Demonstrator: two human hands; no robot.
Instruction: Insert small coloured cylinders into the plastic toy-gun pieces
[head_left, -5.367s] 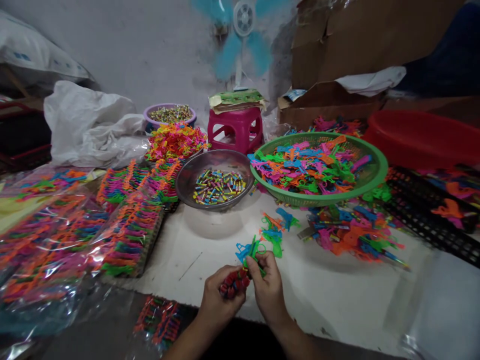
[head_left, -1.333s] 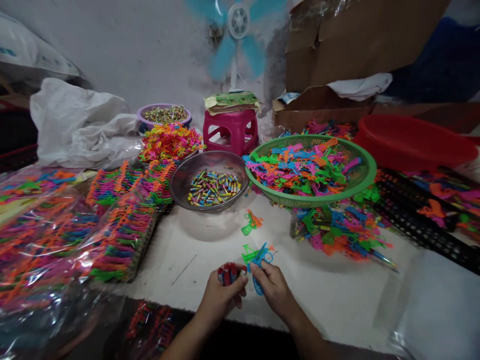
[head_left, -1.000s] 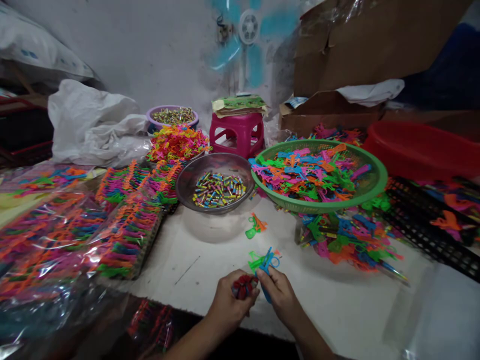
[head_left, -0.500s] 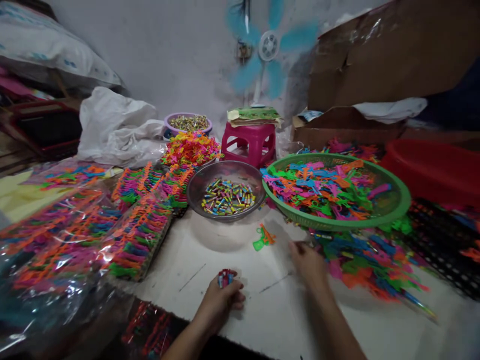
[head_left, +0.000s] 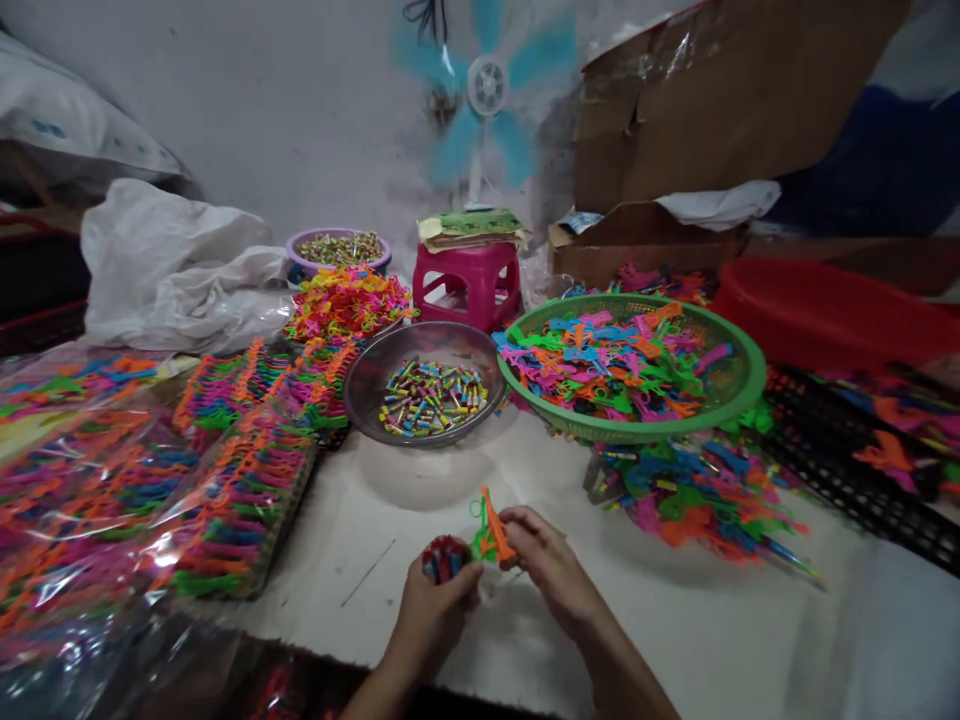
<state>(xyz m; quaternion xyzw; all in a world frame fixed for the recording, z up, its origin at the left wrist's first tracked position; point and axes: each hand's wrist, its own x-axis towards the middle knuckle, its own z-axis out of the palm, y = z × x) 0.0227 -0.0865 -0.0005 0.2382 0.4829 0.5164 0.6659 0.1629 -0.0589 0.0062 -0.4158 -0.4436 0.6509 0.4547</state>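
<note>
Hands joining small plastic toy pieces over a white worktop point(head_left: 420, 500)

The left hand point(head_left: 435, 615) has its grip closed around a bunch of small red and blue plastic caps point(head_left: 444, 558), mostly hidden by the fingers; the right hand point(head_left: 551, 565) pinches an orange and green plastic toy piece point(head_left: 489, 528) just beside them, its shape blurred. Behind, a round metal bowl point(head_left: 367, 385) holds small coloured tubes, and a green mesh plastic basket point(head_left: 742, 385) holds bright toy parts.

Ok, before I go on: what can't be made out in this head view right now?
- Bundle in the left hand: fingers cover most of it; only red and blue ends show.
- Orange and green toy in the right hand: too small and blurred to tell its parts.
- Pieces in the metal bowl: too small.
- Fan: blades blurred.
- Red basin: inside hidden by its rim.
</note>
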